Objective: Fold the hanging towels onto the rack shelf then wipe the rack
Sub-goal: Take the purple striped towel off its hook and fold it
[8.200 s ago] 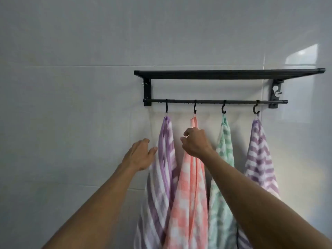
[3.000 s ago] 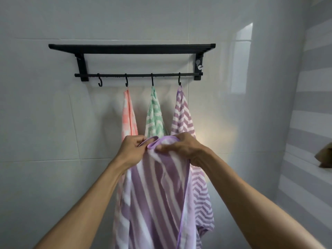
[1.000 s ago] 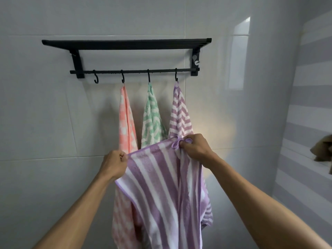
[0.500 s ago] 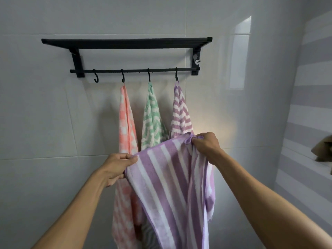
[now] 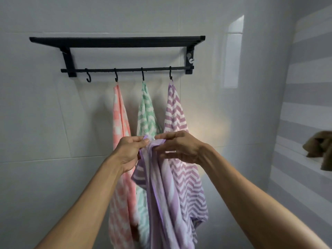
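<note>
Purple-striped towel (image 5: 161,191), off its hook (image 5: 88,78), pinched at its top edge between left hand (image 5: 128,152) and right hand (image 5: 179,148), likely matching corners for folding. Hung below the rack shelf (image 5: 116,42), beside three hanging towels (image 5: 145,114).

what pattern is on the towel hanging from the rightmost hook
Purple and white zigzag (chevron) stripes on the hanging towel, clearest in the head view.
</note>
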Demonstrator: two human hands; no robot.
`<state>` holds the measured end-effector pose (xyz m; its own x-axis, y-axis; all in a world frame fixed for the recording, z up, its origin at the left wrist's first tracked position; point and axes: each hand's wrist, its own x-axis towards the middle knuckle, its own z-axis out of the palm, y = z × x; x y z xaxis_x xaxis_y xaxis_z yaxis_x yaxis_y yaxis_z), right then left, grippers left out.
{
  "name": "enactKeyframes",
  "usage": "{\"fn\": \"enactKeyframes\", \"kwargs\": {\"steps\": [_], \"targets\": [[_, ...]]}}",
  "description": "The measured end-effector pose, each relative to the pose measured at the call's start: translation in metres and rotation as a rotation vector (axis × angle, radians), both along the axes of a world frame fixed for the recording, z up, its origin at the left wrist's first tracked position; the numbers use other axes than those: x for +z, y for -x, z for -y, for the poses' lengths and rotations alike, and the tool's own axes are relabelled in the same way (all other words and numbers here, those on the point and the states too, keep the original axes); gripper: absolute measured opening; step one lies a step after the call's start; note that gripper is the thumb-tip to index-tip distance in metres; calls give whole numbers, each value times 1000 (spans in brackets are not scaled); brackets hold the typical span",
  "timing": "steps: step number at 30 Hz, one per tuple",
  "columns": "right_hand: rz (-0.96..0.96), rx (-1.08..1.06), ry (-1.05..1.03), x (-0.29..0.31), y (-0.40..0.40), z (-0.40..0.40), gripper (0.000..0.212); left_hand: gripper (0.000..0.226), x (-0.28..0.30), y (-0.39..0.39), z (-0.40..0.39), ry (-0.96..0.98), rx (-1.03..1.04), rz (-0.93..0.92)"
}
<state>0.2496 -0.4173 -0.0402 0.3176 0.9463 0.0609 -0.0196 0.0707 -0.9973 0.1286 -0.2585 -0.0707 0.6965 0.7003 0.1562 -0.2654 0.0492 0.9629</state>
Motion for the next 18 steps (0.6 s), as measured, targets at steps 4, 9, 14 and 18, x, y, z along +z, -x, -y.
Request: {"fn": "enactKeyframes", "kwargs": {"steps": [4, 9, 14, 18], "targets": [[232, -49, -29, -7, -1, -4, 38, 20, -1, 11, 2, -37, -63, -8], [853, -316, -92, -10, 9, -16, 11, 16, -5, 17, 5, 30, 34, 19], [927, -181, -52, -6, 21, -19, 29, 12, -4, 24, 5, 86, 133, 55], [979, -269, -65, -11, 24, -29, 36, 20, -1, 28, 7, 36, 42, 63]]}}
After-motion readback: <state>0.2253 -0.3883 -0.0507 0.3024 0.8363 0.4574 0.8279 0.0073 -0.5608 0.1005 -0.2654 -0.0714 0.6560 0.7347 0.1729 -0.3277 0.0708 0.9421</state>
